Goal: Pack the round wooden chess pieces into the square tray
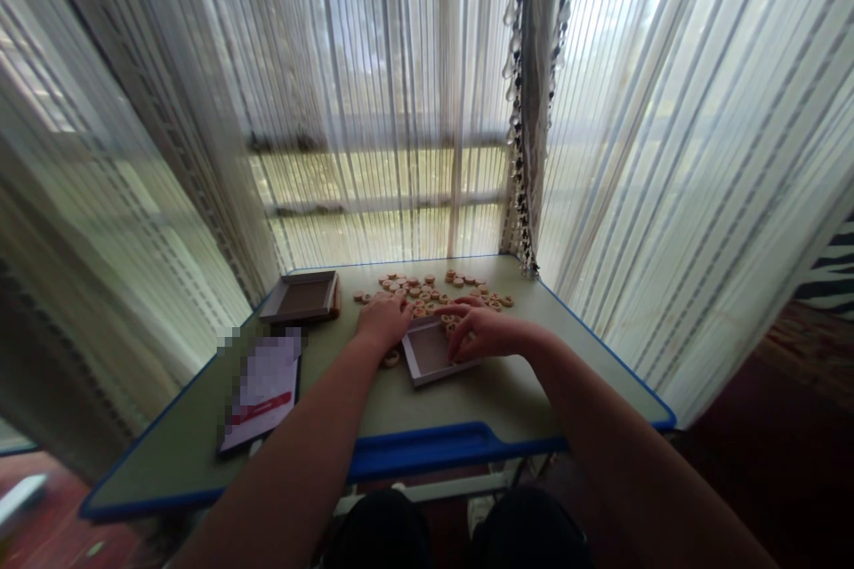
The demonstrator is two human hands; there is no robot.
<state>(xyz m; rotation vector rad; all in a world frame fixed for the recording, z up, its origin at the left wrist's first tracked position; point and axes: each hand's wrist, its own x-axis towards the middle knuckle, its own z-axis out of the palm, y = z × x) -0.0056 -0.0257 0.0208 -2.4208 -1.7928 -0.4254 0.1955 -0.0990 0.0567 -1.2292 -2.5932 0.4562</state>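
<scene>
Many round wooden Chinese chess pieces (414, 284) with marks on their faces lie loosely across the far middle of the table. My left hand (383, 320) rests at the near edge of this spread, its fingers lying forward over the pieces; its fingertips are partly hidden. A shallow open box (414, 364) with pale walls lies between my hands. Over its right side is my right hand (484, 331), with a few pieces (451, 326) between thumb and fingers; the grip is partly hidden. One piece (390, 359) lies by my left wrist, left of the box.
Another shallow tray (303, 292) sits at the table's far left on a brown box. Nearer lies a partly blurred tablet or clipboard (267, 382) with a red strip. The table (587, 373) has a blue edge; sheer curtains (400, 107) hang behind it.
</scene>
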